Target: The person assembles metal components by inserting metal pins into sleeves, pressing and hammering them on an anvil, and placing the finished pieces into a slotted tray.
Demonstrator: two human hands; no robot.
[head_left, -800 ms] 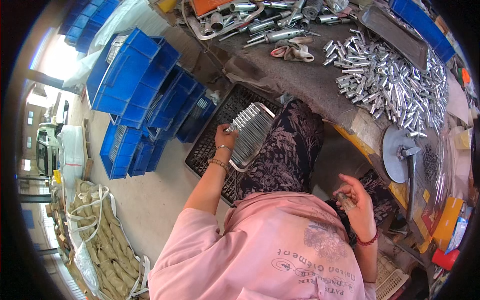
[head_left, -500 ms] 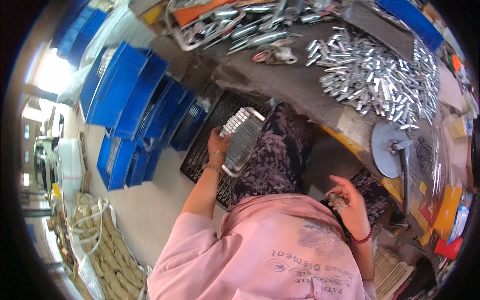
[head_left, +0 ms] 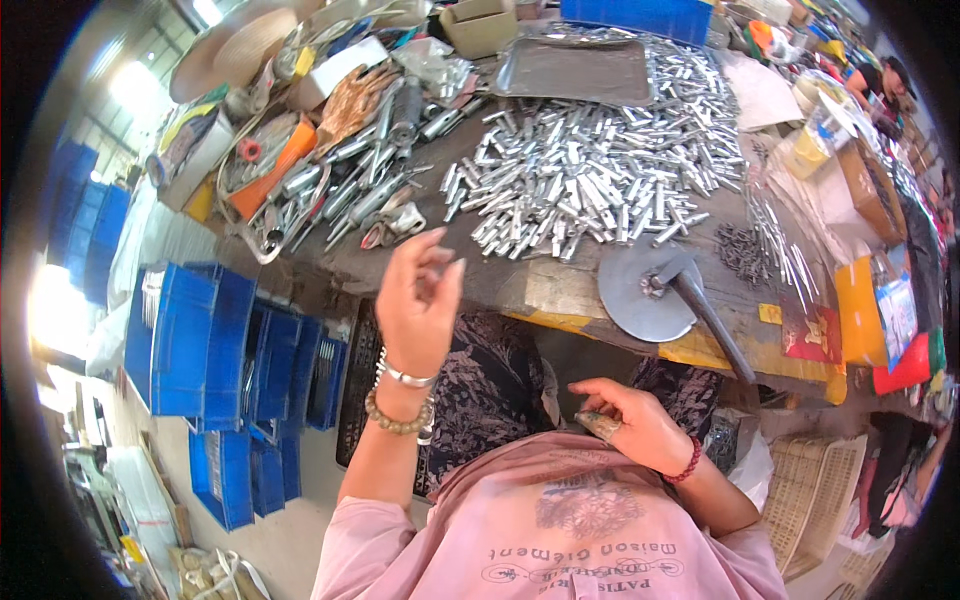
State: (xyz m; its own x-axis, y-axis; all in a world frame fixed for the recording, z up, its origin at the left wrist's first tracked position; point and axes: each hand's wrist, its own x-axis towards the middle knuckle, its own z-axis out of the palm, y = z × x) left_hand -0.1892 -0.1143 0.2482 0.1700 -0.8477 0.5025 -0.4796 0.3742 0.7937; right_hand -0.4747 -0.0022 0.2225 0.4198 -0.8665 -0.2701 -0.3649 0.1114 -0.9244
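Observation:
My left hand (head_left: 420, 305) is raised over the near edge of the workbench, its fingers half bent and apart with nothing in them. Just beyond its fingertips are a small metal fitting (head_left: 398, 222) and a heap of mixed metal tools (head_left: 345, 195). To its right spreads a large pile of short shiny metal tubes (head_left: 580, 180). My right hand (head_left: 632, 425) hovers above my lap, fingers loosely stretched, with a worn greyish covering at the thumb. A hammer (head_left: 705, 318) rests with its head on a round grey metal disc (head_left: 630, 300) at the bench edge.
Stacked blue bins (head_left: 190, 345) stand at the left. A dark metal tray (head_left: 575, 72) and a blue bin (head_left: 635, 18) lie behind the tubes. Small dark pins (head_left: 742, 250) and thin rods (head_left: 790, 250) are on the right. A beige plastic basket (head_left: 815, 490) stands at lower right.
My left hand has left the white-edged tray of metal pieces on the black crate and come up to the bench. My view has turned to the right; my right hand stays near my lap.

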